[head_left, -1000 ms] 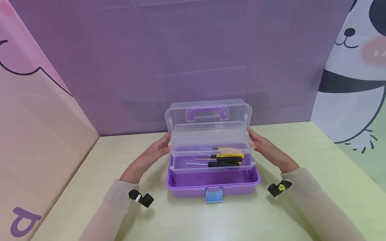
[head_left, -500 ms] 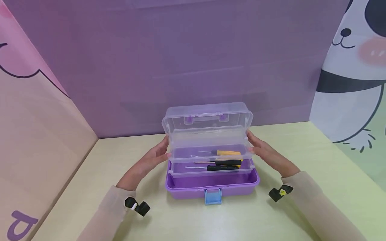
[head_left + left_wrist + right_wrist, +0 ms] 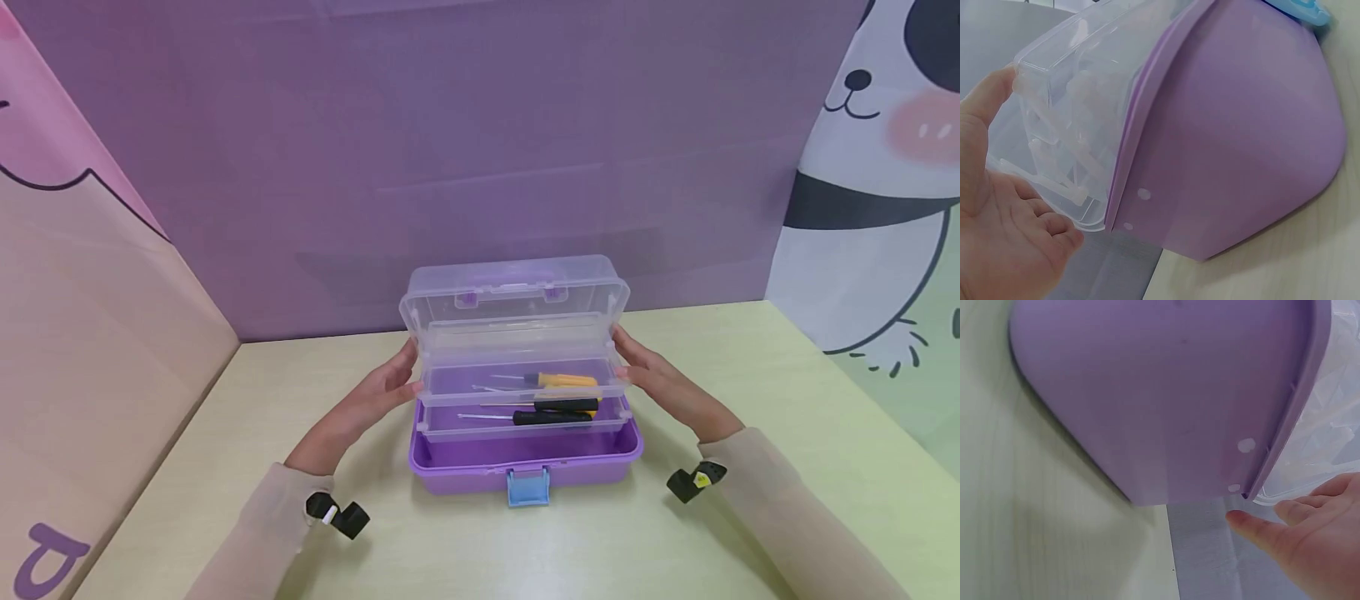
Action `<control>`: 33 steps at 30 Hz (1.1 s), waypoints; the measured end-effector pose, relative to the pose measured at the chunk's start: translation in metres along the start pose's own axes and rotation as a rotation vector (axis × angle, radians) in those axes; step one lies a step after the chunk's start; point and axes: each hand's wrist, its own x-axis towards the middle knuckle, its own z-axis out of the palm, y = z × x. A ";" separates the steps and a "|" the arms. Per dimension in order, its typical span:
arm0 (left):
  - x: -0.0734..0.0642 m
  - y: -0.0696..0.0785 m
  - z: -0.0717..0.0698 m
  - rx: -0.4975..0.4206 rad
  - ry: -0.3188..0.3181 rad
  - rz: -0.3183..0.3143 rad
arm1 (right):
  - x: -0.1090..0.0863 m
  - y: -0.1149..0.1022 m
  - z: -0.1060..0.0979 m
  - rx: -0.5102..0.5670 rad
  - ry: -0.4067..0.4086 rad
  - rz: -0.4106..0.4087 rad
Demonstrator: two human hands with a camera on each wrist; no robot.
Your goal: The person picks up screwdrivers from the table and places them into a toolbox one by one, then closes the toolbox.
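A purple toolbox (image 3: 517,479) stands with its clear lid (image 3: 517,275) raised and tilted back. Two clear trays are spread in steps above the base, and several screwdrivers (image 3: 555,417) with black or yellow handles lie in them. At the box's left end my left hand (image 3: 375,396) holds the raised part, thumb at the corner of the upper tray (image 3: 517,396), fingers curled by the lid's back rim. My right hand (image 3: 663,383) holds the opposite end, thumb at the tray, fingers reaching behind the lid. The right wrist view shows those fingers (image 3: 1266,531) beside the lid's rim.
A blue latch (image 3: 528,487) hangs at the toolbox's front. The box rests on a pale wooden table (image 3: 247,417), close to a purple back panel (image 3: 480,150). Printed side panels with cartoon figures flank the table.
The lid has tipped forward, and the upper tray has come down a little, both hands moving along with them. Over the last half second hardly anything has moved.
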 end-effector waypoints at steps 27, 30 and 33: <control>0.000 -0.008 0.006 0.056 0.037 0.022 | -0.007 0.001 -0.006 -0.022 -0.010 0.010; 0.000 -0.010 0.007 0.049 0.035 0.033 | -0.008 0.002 -0.006 -0.026 -0.007 0.000; -0.001 -0.012 0.009 0.050 0.023 0.039 | -0.011 0.005 -0.006 -0.038 -0.005 0.004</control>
